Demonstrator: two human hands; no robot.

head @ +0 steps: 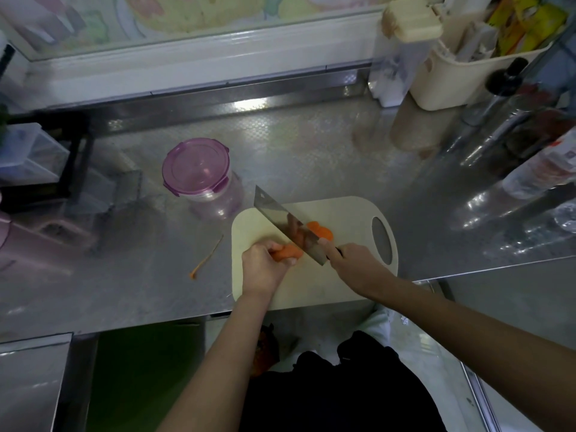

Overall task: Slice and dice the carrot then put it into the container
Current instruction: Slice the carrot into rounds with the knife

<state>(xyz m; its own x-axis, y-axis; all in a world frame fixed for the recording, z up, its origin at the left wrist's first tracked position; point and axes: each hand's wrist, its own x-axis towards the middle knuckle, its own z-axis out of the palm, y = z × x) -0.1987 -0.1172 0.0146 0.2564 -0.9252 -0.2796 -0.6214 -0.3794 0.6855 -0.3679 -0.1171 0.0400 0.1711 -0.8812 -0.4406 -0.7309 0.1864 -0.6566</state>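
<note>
An orange carrot (289, 252) lies on the cream cutting board (352, 213) near the counter's front edge. My left hand (263, 266) grips the carrot's left part with curled fingers. My right hand (352, 263) holds the handle of a steel cleaver (280, 222), its blade slanting across the carrot. Cut orange slices (321, 232) lie just right of the blade. A clear round container with a purple clip lid (196, 166) stands closed on the counter, left of and behind the board.
A thin carrot root tail (205, 260) lies on the steel counter left of the board. A cream caddy (461, 67), a dispenser and bottles crowd the back right. A dark rack with clear boxes (40, 157) stands at the left.
</note>
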